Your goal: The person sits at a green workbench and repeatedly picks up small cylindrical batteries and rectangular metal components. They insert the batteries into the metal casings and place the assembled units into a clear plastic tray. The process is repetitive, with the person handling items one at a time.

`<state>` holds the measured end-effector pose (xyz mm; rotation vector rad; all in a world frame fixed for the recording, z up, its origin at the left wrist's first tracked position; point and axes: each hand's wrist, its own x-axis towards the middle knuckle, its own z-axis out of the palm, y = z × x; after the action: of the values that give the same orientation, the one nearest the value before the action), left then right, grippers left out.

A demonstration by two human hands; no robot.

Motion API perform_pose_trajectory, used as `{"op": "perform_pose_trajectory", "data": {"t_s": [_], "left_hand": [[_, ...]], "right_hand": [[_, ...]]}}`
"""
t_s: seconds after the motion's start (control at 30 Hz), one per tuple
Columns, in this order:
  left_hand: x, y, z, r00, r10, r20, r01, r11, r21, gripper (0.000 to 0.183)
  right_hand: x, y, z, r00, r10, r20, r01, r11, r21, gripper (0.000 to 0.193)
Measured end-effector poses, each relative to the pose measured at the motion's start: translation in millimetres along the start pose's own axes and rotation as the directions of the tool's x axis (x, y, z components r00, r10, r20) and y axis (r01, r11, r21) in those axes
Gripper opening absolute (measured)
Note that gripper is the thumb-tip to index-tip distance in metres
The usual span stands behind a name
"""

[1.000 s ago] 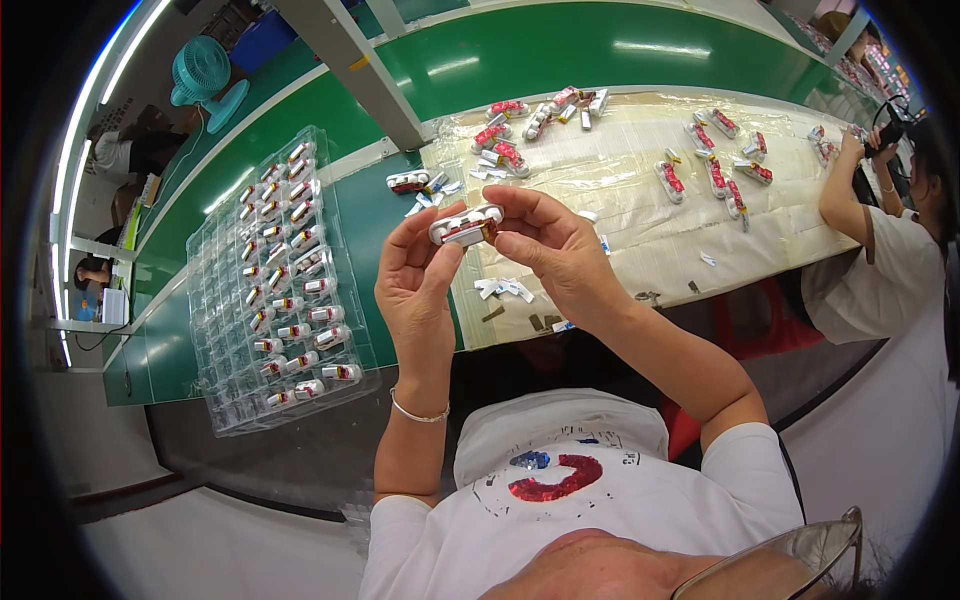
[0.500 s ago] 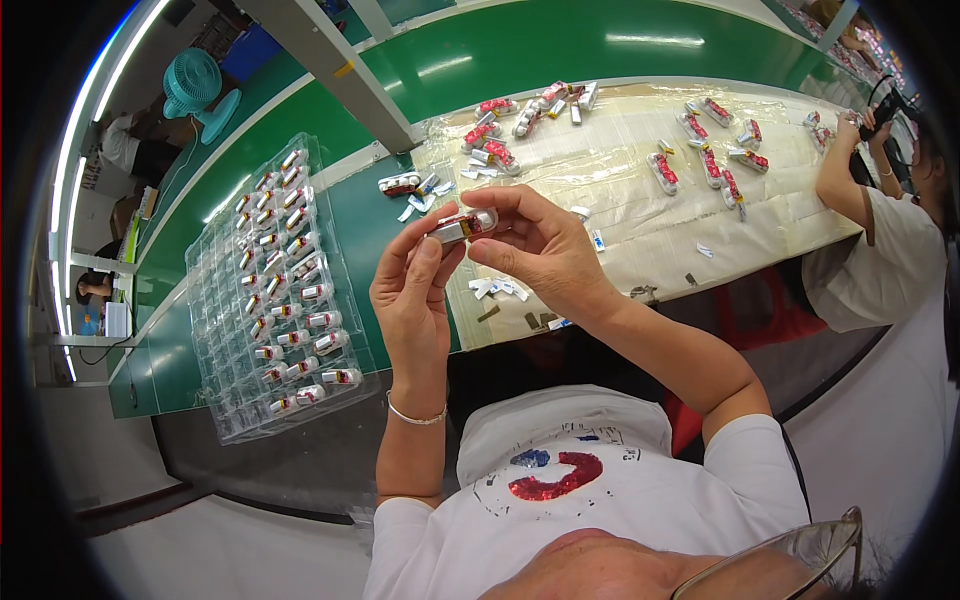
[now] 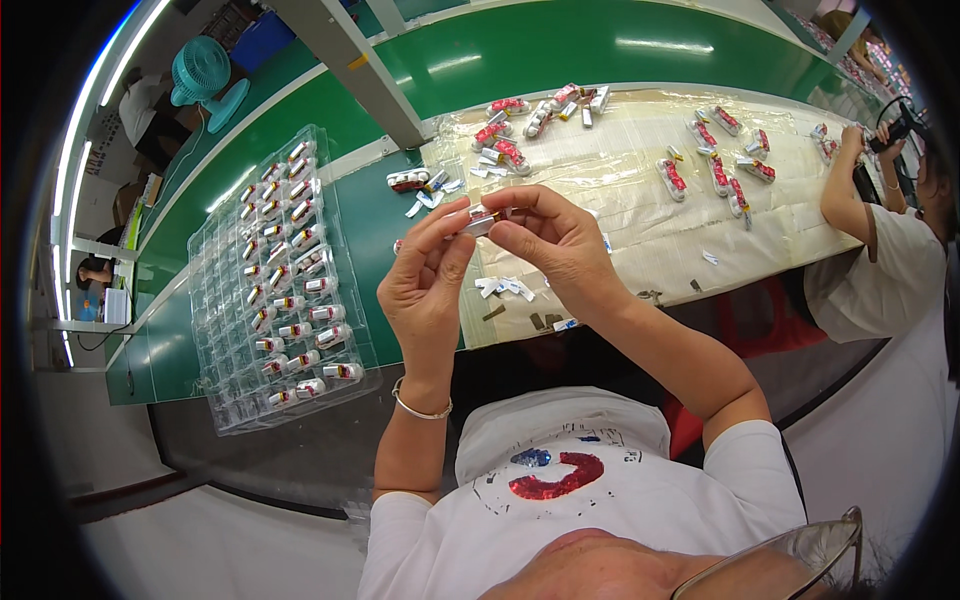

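Both hands are raised over the table's near edge, closed on one small red-and-white piece with a silvery side (image 3: 480, 223). My left hand (image 3: 422, 268) pinches its left end between thumb and fingers. My right hand (image 3: 562, 245) grips the other end, thumb below and fingertips above. Fingers cover much of the piece, so its exact kind is unclear. Just beyond the hands lie a similar red-and-white piece (image 3: 408, 180) and small white-and-blue strips (image 3: 437, 196). A clear plastic tray (image 3: 222, 345), partly filled with similar pieces, stands to the left.
Groups of red-and-white pieces (image 3: 512, 155) lie on the taped, cream-covered tabletop (image 3: 600, 270). White strips (image 3: 505, 288) sit near its front edge. A metal post (image 3: 355, 75) rises behind. A turquoise fan (image 3: 200, 72) stands far left; a co-worker (image 3: 870, 240) sits at the right.
The held piece has been turned between my fingers, and less of it shows now. My right fingers have closed further over its top. The view has shifted slightly.
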<state>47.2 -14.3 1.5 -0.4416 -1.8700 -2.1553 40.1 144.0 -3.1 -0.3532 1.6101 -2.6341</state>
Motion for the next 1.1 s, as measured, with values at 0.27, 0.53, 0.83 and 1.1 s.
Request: {"op": "perform_pose_trajectory", "data": {"t_s": [0.27,0.53,0.83,1.1], "left_hand": [[-4,6,12,0.996,0.079,-0.029,-0.079,0.997,0.001,0.039],[-7,6,14,0.988,0.143,-0.059,-0.139,0.987,0.078,0.04],[-6,-6,-9,0.987,0.144,0.073,-0.161,0.887,0.432,0.027],[-16,9,-60,0.999,-0.047,0.022,0.03,0.871,0.491,0.028]], "right_hand": [[-2,10,3,0.998,0.05,-0.047,-0.04,0.979,0.199,0.033],[-8,15,15,0.99,0.127,-0.059,-0.091,0.905,0.416,0.041],[-6,30,2,0.963,0.258,-0.072,-0.235,0.942,0.238,0.042],[28,29,-23,0.977,0.165,0.133,-0.101,0.916,-0.389,0.036]]}}
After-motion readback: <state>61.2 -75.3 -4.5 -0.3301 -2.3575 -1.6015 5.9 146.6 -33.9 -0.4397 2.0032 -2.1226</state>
